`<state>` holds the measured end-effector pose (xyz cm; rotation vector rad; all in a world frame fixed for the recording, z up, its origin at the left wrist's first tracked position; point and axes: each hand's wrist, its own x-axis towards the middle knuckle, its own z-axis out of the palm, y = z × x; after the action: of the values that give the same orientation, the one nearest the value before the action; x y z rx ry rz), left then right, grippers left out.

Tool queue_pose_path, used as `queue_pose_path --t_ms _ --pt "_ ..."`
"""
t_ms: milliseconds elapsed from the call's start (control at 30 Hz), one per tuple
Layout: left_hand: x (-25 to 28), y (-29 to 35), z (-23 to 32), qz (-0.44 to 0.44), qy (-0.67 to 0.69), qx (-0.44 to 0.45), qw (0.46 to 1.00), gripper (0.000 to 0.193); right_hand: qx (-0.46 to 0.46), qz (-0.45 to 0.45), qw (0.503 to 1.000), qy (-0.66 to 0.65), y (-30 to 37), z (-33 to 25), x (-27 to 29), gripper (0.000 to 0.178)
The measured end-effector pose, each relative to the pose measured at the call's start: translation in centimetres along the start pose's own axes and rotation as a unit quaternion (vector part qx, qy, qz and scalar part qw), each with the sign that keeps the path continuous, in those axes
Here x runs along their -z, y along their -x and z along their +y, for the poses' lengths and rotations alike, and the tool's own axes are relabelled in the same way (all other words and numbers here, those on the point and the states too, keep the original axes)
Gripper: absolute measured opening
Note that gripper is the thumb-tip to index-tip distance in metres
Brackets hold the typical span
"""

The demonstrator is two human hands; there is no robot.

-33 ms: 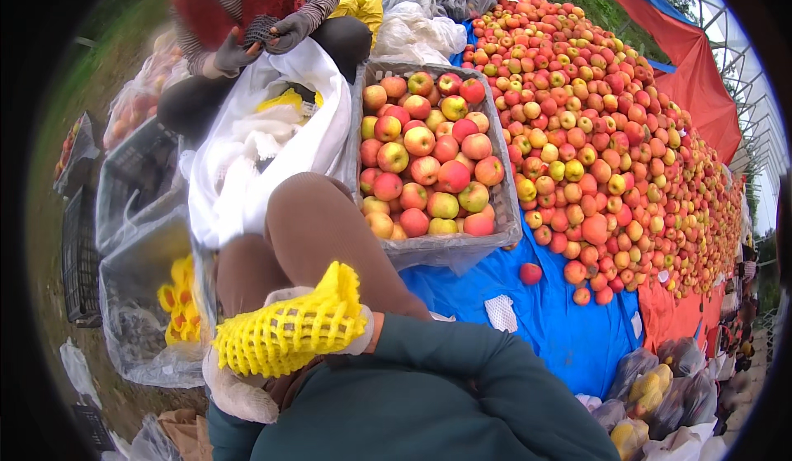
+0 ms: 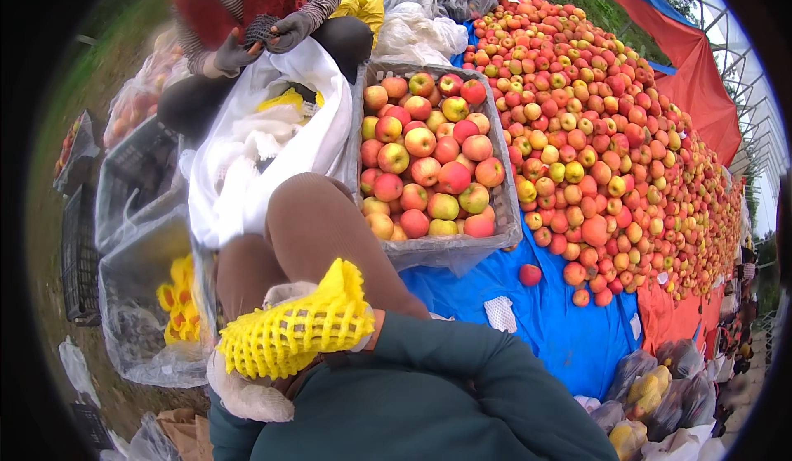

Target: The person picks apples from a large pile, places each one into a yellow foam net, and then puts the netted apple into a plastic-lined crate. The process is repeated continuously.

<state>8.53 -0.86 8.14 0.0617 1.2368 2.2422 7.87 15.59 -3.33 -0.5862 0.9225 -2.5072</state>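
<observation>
A yellow foam fruit net (image 2: 293,333) lies across both my gloved hands, close in front of my body. My left hand (image 2: 252,391), in a pale glove, curls under the net's left end and grips it. Mostly hidden behind the mesh, my right hand (image 2: 289,294) shows only pale glove parts along the net's upper edge and right side, so its finger pose is unclear. Greyish patches show through the holes; whether a fruit is inside cannot be made out. Beyond my knee stands a lined crate (image 2: 510,205) of red and yellow apples (image 2: 425,168).
A large apple heap (image 2: 602,147) covers blue and red tarps (image 2: 528,329) to the right. At left, a plastic-lined crate (image 2: 124,288) holds yellow nets with apples. A white sack (image 2: 219,201) lies before a seated co-worker, whose gloved hands (image 2: 264,40) hold a dark net.
My hands and the yellow net have shifted slightly to the right, and my left hand sits a little lower. The apples and crates look unchanged.
</observation>
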Motion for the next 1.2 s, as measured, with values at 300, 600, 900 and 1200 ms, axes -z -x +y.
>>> queue_pose_path --t_ms 300,600,900,1200 --pt "1.8 -2.5 -2.0 -0.088 0.144 -0.07 0.983 0.072 0.093 0.404 0.74 0.53 2.0 -16.0 13.8 0.023" --pt "5.6 -0.9 -5.6 0.004 0.102 -0.06 0.993 0.065 -0.251 0.333 0.421 0.805 7.1 -16.1 22.0 0.051" --pt "3.6 -2.4 -4.5 0.114 -0.199 -0.125 0.965 0.062 0.06 0.38 0.923 -0.005 3.7 -15.6 10.5 0.046" --pt "-1.5 -6.1 -2.5 0.055 -0.441 -0.375 0.814 0.067 0.0 0.193 0.971 0.144 -2.3 -11.2 -0.7 0.047"
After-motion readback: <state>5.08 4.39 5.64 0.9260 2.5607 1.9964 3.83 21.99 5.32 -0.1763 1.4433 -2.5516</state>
